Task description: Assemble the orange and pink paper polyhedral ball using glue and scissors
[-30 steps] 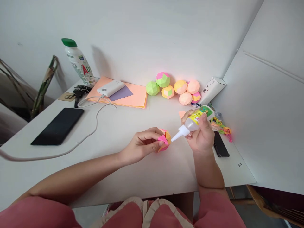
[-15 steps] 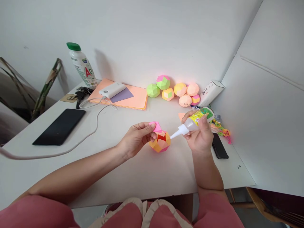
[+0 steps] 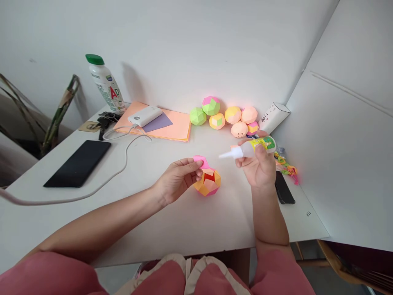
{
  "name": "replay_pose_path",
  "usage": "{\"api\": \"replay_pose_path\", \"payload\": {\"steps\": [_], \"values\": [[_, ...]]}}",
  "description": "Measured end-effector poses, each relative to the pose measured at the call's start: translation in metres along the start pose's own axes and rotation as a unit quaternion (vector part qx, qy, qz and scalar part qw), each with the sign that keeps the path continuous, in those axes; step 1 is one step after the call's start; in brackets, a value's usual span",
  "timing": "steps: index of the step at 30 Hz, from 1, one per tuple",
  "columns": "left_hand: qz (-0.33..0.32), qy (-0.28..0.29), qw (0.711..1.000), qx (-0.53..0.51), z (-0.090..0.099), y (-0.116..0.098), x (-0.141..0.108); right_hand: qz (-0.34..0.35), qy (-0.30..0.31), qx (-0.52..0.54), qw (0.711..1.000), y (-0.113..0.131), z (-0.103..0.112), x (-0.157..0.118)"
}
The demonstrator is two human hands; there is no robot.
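Paper ball (image 3: 207, 187) seems mid-gluing: my left grip (image 3: 181, 175) pinches pink paper (image 3: 201, 161), my right grip (image 3: 258, 170) holds the glue bottle (image 3: 247, 148); next probably calls for careful alignment.

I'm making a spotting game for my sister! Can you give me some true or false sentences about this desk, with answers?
The right hand holds the squeeze bottle. True.
The nozzle touches the holed ball. False: they are apart.
The left hand pinches pink paper. True.
The power bank lies on the tablet. False: it lies on paper sheets.
The standing bottle has a green cap. True.
The phone lies nearer the left hand. False: nearer the right hand.
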State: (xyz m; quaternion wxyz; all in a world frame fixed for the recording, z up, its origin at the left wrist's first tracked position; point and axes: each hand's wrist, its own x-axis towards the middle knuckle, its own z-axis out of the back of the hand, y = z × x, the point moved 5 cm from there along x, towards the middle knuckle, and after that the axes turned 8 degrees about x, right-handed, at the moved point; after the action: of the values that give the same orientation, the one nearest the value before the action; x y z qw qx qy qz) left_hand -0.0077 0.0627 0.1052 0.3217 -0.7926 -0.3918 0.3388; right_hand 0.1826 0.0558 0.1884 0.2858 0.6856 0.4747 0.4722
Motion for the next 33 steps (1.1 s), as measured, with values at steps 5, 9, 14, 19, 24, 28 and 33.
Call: {"api": "replay_pose_path", "payload": {"steps": [5, 9, 14, 19, 24, 28, 33], "values": [[-0.053, -0.022, 0.998, 0.019, 0.004, -0.006, -0.004, 0.061, -0.062, -0.246, 0.965, -0.026, 0.059, 0.002], [-0.085, -0.009, 0.994, 0.065, 0.001, -0.008, -0.006, 0.098, -0.096, -0.500, 0.855, -0.060, 0.097, -0.020], [-0.083, -0.010, 0.992, 0.098, -0.002, -0.006, -0.007, 0.046, -0.067, -0.568, 0.819, -0.099, 0.117, -0.029], [-0.127, 0.001, 0.979, 0.160, -0.004, -0.007, -0.006, 0.051, -0.034, -0.585, 0.809, -0.097, 0.106, -0.024], [-0.223, 0.047, 0.940, 0.253, -0.011, -0.006, -0.014, 0.130, -0.018, -0.468, 0.874, -0.054, 0.056, -0.046], [-0.308, 0.100, 0.876, 0.358, -0.021, 0.001, -0.024, 0.088, 0.123, -0.235, 0.960, -0.044, 0.007, -0.069], [-0.382, 0.123, 0.822, 0.405, -0.030, 0.009, -0.037, 0.086, 0.110, -0.185, 0.973, -0.044, -0.004, -0.080]]}}
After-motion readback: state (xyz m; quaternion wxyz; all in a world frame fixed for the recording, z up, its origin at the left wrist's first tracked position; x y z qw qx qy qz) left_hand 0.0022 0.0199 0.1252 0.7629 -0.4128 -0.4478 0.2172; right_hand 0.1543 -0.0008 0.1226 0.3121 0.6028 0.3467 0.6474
